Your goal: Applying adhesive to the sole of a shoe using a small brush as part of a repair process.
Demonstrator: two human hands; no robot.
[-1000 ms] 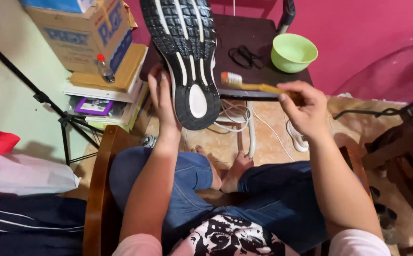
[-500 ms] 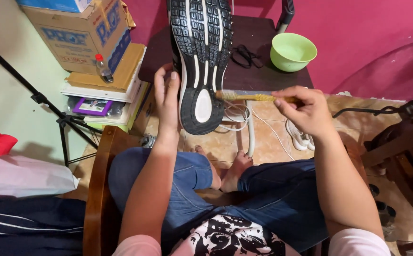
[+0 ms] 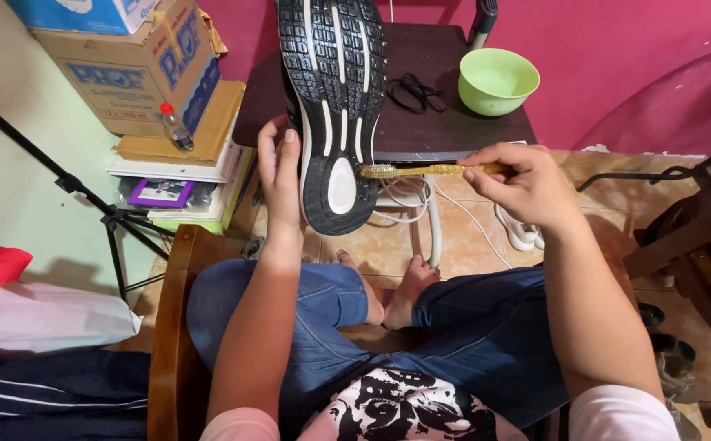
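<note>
Holding a sneaker (image 3: 333, 106) sole-up, long axis running away from the body, heel end nearest and toe reaching over the dark table (image 3: 453, 131). Left hand (image 3: 278, 175) wrapped closed around the heel's left edge, thumb lying along the rim of the black-and-white tread. Right hand (image 3: 519, 184) pinched shut on the handle of a yellowish toothbrush (image 3: 429, 170), with the brush lying crosswise, almost square to the shoe's length. Bristle end pointing left and touching the right edge of the sole near the white heel patch; handle end buried in the right fingers. Shoe sitting to the left of the brush hand, between the two hands and much closer to the left. Behind, on the table, a green bowl (image 3: 498, 80) and a loose black lace (image 3: 414, 91), both well apart from the brush.
</note>
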